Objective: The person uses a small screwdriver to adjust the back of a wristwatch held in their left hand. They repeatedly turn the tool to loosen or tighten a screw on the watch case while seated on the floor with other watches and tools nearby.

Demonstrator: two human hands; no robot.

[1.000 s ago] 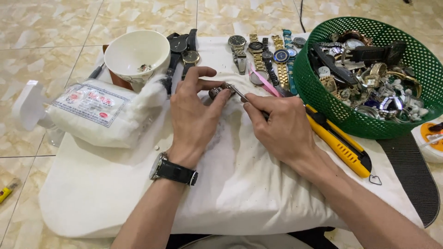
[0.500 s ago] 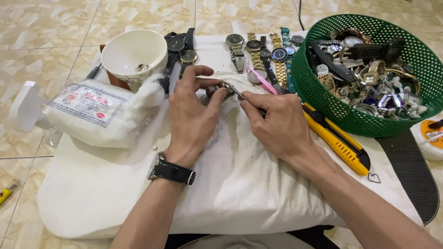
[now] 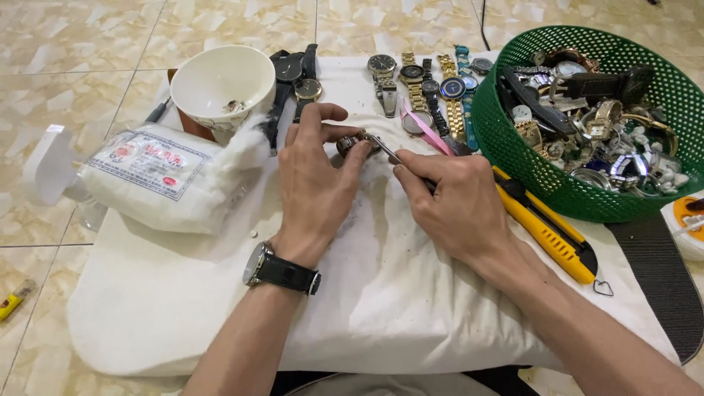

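Note:
My left hand [image 3: 314, 183] pinches a small round watch case [image 3: 352, 143] between thumb and fingers, just above a white cushion [image 3: 367, 293]. A thin metal tool [image 3: 385, 148] is gripped in my right hand [image 3: 455, 205], and its tip touches the watch case. A black wristwatch [image 3: 282, 271] sits on my left wrist. Both hands rest over the middle of the cushion.
A white bowl [image 3: 224, 88] and a bag of cotton wool [image 3: 165, 176] lie at the left. A row of watches [image 3: 425, 84] lines the cushion's far edge. A green basket [image 3: 631, 198] full of watches stands at the right, with a yellow utility knife [image 3: 546, 231] beside it.
Both hands stay together on the watch case. The view has shifted slightly, and the tool tip works at the case with only small motion.

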